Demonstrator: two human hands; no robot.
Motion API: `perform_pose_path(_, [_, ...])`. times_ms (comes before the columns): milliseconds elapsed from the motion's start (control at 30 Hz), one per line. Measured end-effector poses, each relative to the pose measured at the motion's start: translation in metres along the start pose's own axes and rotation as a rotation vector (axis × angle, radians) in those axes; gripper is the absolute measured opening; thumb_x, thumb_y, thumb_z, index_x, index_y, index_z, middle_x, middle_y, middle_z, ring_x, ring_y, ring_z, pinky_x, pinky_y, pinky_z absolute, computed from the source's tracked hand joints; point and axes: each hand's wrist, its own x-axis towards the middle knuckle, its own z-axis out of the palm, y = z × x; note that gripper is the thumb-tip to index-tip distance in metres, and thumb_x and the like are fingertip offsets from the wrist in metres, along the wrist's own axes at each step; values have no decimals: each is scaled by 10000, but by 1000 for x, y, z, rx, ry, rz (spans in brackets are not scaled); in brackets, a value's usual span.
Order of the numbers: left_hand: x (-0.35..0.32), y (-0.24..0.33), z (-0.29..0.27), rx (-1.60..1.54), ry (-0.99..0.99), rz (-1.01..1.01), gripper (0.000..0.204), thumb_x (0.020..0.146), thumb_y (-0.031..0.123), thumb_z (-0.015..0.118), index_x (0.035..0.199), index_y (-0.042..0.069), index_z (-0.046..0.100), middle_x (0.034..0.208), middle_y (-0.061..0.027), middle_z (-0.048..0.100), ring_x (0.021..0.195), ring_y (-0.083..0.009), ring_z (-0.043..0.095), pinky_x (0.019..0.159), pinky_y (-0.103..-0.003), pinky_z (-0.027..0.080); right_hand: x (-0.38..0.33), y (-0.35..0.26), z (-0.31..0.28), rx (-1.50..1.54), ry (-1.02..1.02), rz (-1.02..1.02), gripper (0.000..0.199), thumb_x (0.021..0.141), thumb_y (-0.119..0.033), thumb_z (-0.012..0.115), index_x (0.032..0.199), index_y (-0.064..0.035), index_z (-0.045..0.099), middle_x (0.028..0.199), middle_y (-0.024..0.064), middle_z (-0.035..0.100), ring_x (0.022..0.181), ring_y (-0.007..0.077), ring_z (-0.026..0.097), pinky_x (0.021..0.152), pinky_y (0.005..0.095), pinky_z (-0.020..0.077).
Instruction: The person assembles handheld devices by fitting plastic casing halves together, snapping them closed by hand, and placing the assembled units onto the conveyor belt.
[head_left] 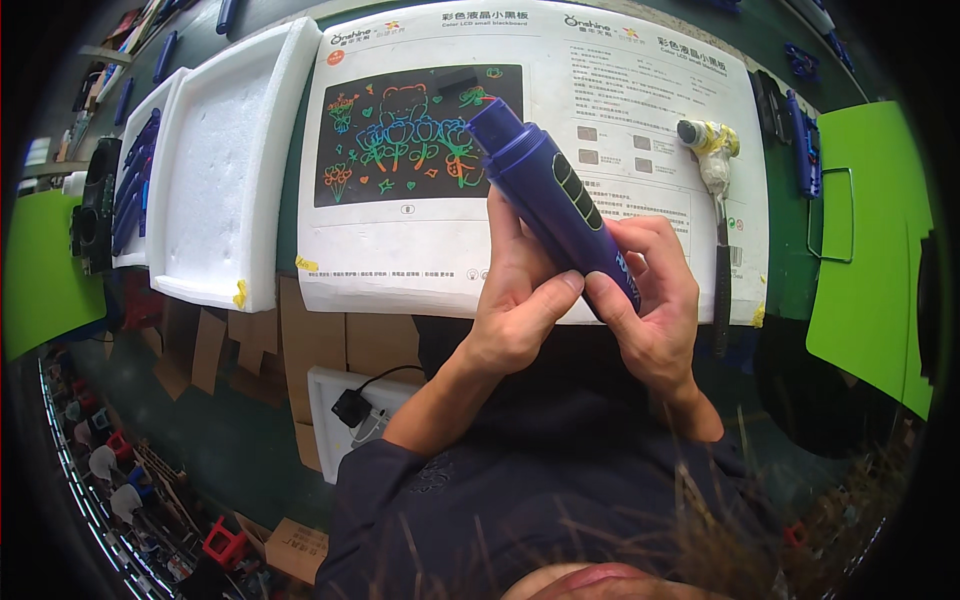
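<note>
While both hands meet over the middle of the frame, the head view shows a dark blue cylindrical tool body (560, 200) held slanted, its round threaded end pointing to the upper left and its lower end buried between the palms at centre right. Along its upper face runs a row of black oval pads. The left hand (520, 290) clasps the barrel from the left, fingers laid up along its side and the thumb pressed in near the lower end. The right hand (655, 300) wraps the lower end, its fingers curled over the top and its thumb meeting the left thumb just beside the barrel. Both hands are closed on the same piece; neither is slack.

To my eye the work is a fit or check at the lower end. Doing it well seems to call for the left hand to steady the barrel while the right does the fine work, thumbs close to the seam, and the piece kept above the sheet rather than resting on it.

Beneath lies a white printed sheet (620, 90) with a black panel of bright line drawings (400, 140) at upper centre. A hammer with a taped head (715, 165) lies at upper right, well apart from the hands. White foam trays (225, 170) sit at upper left, one holding more blue parts (135, 180). Green bins (870, 240) flank the bench at either edge.
</note>
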Motion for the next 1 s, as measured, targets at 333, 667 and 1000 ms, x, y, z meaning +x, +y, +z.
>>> perform_pose_path(333, [2, 0, -4, 21, -12, 39, 868, 758, 10, 539, 1488, 99, 77, 1297, -139, 436, 1200, -279, 490, 1032, -455, 410, 0, 4, 2, -112, 15, -38, 372, 777, -50, 720, 1129, 14, 619, 985, 106, 552, 863, 188, 559, 776, 283, 470])
perform_pose_path(667, [9, 4, -21, 63, -28, 122, 752, 783, 203, 804, 1365, -5, 375, 1196, -107, 559, 1069, -207, 580, 953, -329, 465, 6, 12, -5, -362, 39, -439, 550, 667, -27, 830, 1161, -48, 589, 1126, 148, 547, 970, 287, 588, 753, 366, 507])
perform_pose_path(1000, [-8, 3, -12, 320, -130, 336, 604, 784, 190, 785, 1233, 8, 424, 1161, -219, 559, 1120, -393, 579, 964, -518, 490, 20, 16, -9, -486, 251, -518, 442, 955, -383, 530, 692, -31, 581, 608, 85, 534, 528, 257, 521, 512, 355, 390])
